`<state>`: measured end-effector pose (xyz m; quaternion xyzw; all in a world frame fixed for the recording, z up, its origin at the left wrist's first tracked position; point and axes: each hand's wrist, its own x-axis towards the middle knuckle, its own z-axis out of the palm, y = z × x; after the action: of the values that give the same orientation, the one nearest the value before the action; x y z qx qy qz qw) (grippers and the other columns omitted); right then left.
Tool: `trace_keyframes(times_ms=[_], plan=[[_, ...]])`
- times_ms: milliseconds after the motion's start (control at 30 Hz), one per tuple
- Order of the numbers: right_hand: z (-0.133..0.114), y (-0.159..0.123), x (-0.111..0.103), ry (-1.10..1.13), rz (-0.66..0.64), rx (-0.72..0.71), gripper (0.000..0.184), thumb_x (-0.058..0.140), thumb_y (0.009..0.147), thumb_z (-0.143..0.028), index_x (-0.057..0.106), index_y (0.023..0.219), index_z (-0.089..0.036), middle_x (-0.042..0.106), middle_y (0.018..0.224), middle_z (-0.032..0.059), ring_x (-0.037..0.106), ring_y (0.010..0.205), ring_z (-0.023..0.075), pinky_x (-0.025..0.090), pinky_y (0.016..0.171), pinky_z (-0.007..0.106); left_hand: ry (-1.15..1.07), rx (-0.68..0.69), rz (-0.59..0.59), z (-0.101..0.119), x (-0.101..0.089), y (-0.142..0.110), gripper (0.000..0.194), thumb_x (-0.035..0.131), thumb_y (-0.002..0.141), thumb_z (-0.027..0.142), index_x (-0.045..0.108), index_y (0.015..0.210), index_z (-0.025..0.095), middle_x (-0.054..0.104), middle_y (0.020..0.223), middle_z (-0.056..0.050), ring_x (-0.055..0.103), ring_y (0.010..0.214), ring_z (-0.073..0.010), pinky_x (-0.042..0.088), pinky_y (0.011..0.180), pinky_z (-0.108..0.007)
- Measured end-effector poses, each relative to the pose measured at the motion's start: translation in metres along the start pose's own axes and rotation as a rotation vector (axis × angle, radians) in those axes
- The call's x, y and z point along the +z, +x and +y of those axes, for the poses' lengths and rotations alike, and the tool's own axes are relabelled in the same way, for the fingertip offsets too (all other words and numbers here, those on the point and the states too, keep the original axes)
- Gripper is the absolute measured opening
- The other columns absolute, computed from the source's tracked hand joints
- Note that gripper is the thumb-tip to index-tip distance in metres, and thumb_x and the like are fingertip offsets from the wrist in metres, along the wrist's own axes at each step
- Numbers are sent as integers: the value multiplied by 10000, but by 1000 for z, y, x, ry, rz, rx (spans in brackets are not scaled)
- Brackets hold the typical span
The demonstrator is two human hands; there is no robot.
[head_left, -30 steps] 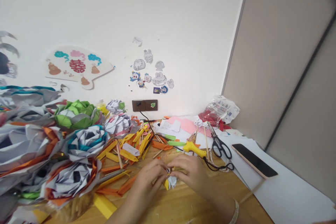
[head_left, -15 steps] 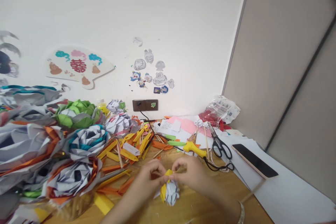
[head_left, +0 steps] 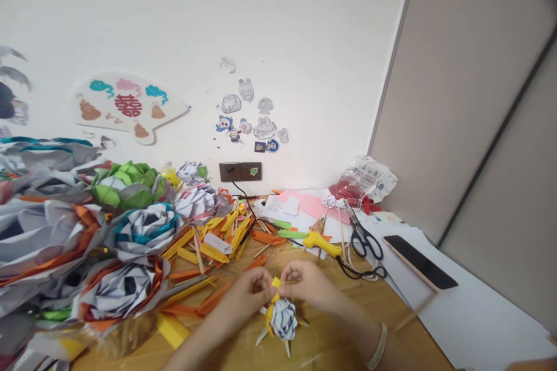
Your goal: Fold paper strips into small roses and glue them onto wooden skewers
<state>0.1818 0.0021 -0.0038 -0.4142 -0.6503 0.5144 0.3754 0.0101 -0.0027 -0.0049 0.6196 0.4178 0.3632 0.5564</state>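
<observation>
A small folded paper flower [head_left: 282, 317], white with black print and yellow edges, hangs just above the wooden table [head_left: 331, 348]. My left hand [head_left: 248, 293] and my right hand [head_left: 304, 285] meet over it, both pinching the yellow paper at its top. Thin pointed paper tips stick out beneath the flower. A bracelet shows on my right wrist.
Large paper flowers [head_left: 126, 287] pile up on the left. Yellow and orange folded strips [head_left: 217, 240] cover the table's middle. A yellow glue gun [head_left: 322, 243], scissors [head_left: 364, 239] and a phone [head_left: 420, 263] on white paper lie to the right, below a wall socket [head_left: 240, 171].
Both hands rose from the table with the paper flower. It now hangs lower beneath my fingers and more of it shows.
</observation>
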Motion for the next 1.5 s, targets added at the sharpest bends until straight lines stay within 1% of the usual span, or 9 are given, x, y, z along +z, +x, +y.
trace_keyframes(times_ms=[100,300,533,800,967,1100,1200,1333,1500], plan=[[1,-1,2,-111,39,-78,158,714,619,-244,595,661,-148,592,652,-19,548,638,126,413,591,226,61,-5,13,-3,0,-1,450,721,541,538,529,618,139,539,523,35,485,493,-97,352,488,-213],[5,-2,3,-248,76,-97,79,671,630,-139,617,688,-147,610,673,-18,555,645,127,410,585,214,106,19,23,-2,-1,-3,320,701,629,404,510,620,147,524,526,44,476,495,-96,352,488,-209],[-8,-10,5,-539,124,-211,111,630,675,-104,642,744,-190,652,741,-11,584,709,147,394,623,229,107,16,46,2,0,-3,296,748,537,346,538,581,142,520,520,46,464,503,-93,337,498,-207],[8,-2,-4,-210,-34,-94,167,715,624,-171,677,787,-158,678,794,19,616,777,172,459,681,255,253,57,103,2,6,-7,158,665,612,238,552,548,148,543,513,31,463,495,-97,328,468,-194],[9,-4,-5,-249,-16,-81,96,698,624,-149,660,712,-144,642,655,-7,581,617,128,418,532,203,221,45,67,7,4,-8,176,700,583,253,566,560,141,545,509,41,470,489,-90,340,482,-200],[6,-6,-5,-267,19,-99,64,686,628,-138,650,681,-146,616,596,-25,551,555,108,382,487,186,6,-73,-41,17,-5,-9,338,711,593,427,597,737,142,622,548,16,549,524,-122,405,540,-240],[0,-7,-4,-259,18,-143,69,701,631,-165,669,691,-155,649,649,-12,581,599,124,413,533,203,-88,-123,-89,19,-10,-9,476,728,553,503,612,836,139,656,584,2,575,539,-126,416,558,-247],[-10,-10,-4,-257,-53,-202,111,693,660,-174,704,770,-180,691,768,9,625,728,156,459,650,236,-74,-100,-106,12,-9,-8,444,766,494,503,584,659,133,621,517,18,550,477,-108,395,515,-230],[-17,-13,-6,-409,-62,-386,87,666,716,-170,711,780,-206,693,787,8,626,746,154,456,688,251,-89,-117,-109,12,-5,-8,436,736,535,520,524,648,156,589,461,42,514,429,-92,344,460,-204]])
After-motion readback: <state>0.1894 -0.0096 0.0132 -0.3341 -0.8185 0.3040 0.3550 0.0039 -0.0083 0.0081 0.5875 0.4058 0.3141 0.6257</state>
